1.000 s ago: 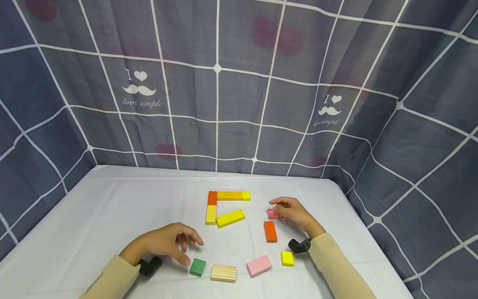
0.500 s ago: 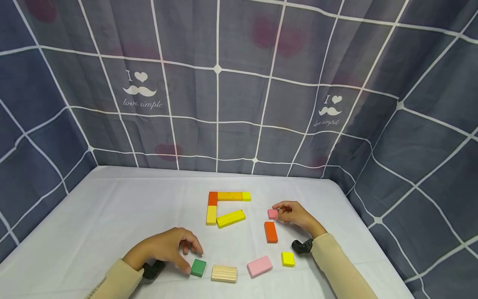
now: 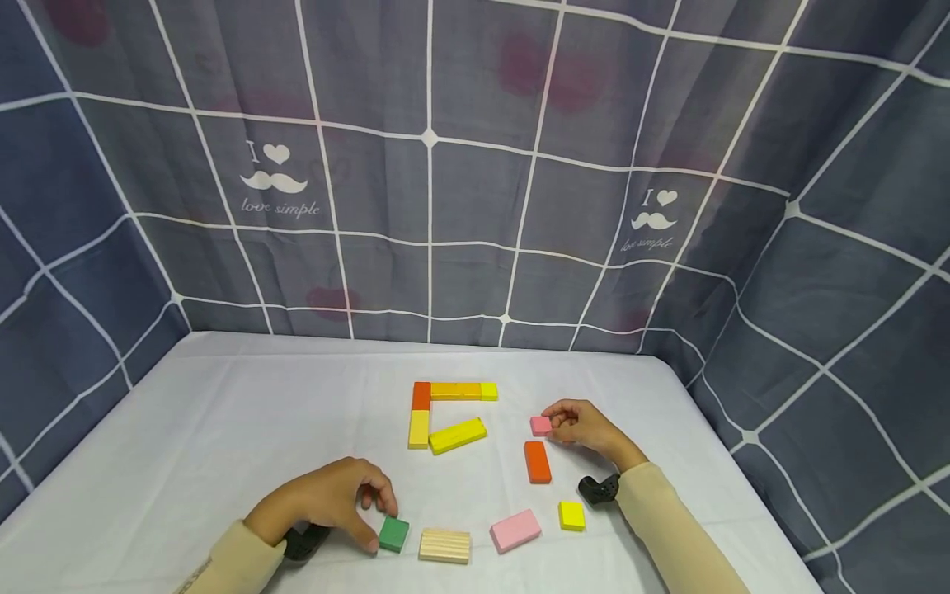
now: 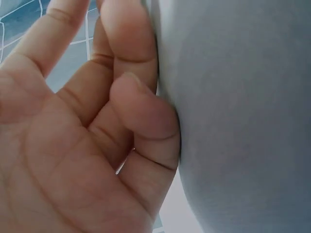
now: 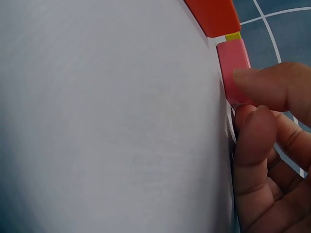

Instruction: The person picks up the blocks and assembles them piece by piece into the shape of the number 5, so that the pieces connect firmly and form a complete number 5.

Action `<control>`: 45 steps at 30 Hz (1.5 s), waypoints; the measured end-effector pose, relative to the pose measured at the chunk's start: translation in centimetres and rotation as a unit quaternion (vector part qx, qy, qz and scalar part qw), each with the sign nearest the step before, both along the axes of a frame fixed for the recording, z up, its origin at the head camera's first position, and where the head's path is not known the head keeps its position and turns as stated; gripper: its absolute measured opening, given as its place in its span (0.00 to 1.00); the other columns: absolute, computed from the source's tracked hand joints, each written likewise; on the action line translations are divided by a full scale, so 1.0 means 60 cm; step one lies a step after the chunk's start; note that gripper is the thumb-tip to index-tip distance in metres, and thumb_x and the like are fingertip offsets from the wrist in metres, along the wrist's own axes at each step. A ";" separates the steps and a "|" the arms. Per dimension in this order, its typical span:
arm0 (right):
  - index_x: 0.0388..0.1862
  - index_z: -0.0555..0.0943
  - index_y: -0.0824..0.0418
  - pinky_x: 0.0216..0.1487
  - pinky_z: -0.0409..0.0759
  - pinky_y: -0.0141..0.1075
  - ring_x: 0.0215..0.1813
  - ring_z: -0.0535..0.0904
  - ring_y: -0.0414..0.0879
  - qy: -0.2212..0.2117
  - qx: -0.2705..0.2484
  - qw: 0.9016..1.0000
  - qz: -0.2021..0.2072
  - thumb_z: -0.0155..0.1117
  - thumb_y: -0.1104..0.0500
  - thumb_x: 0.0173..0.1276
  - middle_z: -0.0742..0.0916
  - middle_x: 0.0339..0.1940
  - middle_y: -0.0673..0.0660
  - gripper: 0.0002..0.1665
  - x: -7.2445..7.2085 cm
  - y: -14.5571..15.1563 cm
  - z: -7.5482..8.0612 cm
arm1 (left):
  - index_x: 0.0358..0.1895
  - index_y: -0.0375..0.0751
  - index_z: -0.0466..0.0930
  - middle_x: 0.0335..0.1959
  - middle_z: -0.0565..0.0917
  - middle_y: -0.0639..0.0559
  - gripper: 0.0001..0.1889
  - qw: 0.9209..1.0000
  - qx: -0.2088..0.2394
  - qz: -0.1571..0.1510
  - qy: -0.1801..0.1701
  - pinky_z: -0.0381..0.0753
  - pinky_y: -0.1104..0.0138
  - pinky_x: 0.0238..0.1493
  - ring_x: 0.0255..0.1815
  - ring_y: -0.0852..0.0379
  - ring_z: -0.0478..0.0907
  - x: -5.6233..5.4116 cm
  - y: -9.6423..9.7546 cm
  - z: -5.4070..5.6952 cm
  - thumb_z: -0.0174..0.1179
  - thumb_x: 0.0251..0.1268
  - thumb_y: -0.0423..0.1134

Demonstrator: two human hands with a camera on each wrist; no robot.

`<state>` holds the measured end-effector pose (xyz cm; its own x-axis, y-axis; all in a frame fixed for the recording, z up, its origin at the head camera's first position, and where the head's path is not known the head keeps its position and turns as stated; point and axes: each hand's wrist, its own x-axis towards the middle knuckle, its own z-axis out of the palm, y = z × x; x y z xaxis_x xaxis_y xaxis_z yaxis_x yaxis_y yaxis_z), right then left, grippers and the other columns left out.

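Note:
In the head view my left hand (image 3: 337, 499) is at the front left, thumb and forefinger at two sides of a small green block (image 3: 394, 535). The left wrist view shows that hand's curled fingers (image 4: 146, 116) against the white cloth, with the green block out of sight. My right hand (image 3: 589, 429) pinches a small pink block (image 3: 541, 426) on the table. In the right wrist view the thumb lies against this pink block (image 5: 233, 70), and an orange block (image 5: 216, 17) stands just beyond it.
Orange (image 3: 421, 396) and yellow blocks (image 3: 419, 430) form a corner with a longer yellow-orange block (image 3: 456, 391); a yellow block (image 3: 458, 435) lies slanted inside. Nearer lie an orange block (image 3: 538, 462), a yellow square (image 3: 571, 516), a pink block (image 3: 515, 530) and a ridged wooden block (image 3: 444, 545).
My left hand has come down towards the front, its forefinger closing in on the green block. My right hand has shifted slightly right and nearer, now at the pink block's right side.

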<state>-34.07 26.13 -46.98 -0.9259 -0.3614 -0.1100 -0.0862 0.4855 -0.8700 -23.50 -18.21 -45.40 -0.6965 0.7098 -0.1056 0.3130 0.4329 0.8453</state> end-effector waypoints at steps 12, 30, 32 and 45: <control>0.56 0.84 0.71 0.32 0.78 0.31 0.33 0.75 0.43 0.006 0.014 1.000 0.024 0.76 0.69 0.67 0.83 0.37 0.53 0.20 -0.009 -0.018 0.007 | 0.39 0.50 0.92 0.36 0.88 0.66 0.15 1.000 0.012 -0.002 0.009 0.75 0.71 0.39 0.34 0.67 0.75 0.001 -0.007 -0.006 0.85 0.48 0.35; 0.54 0.87 0.69 0.31 0.71 0.31 0.33 0.73 0.44 0.020 0.048 0.997 0.055 0.77 0.68 0.66 0.84 0.34 0.49 0.18 -0.018 -0.059 0.018 | 0.37 0.48 0.91 0.35 0.88 0.64 0.14 1.000 0.017 0.006 -0.005 0.73 0.72 0.37 0.33 0.67 0.73 0.000 -0.009 -0.009 0.84 0.47 0.34; 0.53 0.87 0.68 0.33 0.71 0.31 0.34 0.74 0.44 0.015 0.052 0.997 0.056 0.78 0.68 0.65 0.84 0.34 0.49 0.18 -0.017 -0.065 0.020 | 0.37 0.48 0.91 0.35 0.88 0.64 0.14 1.000 0.016 0.006 -0.005 0.72 0.72 0.37 0.33 0.67 0.73 0.000 -0.008 -0.008 0.84 0.47 0.34; 0.51 0.88 0.67 0.45 0.77 0.36 0.37 0.77 0.44 0.005 0.080 0.994 0.080 0.78 0.69 0.66 0.84 0.32 0.50 0.15 -0.021 -0.093 0.028 | 0.37 0.48 0.91 0.34 0.88 0.64 0.13 1.000 0.012 0.009 -0.004 0.72 0.72 0.37 0.33 0.66 0.74 -0.001 -0.005 -0.008 0.84 0.47 0.33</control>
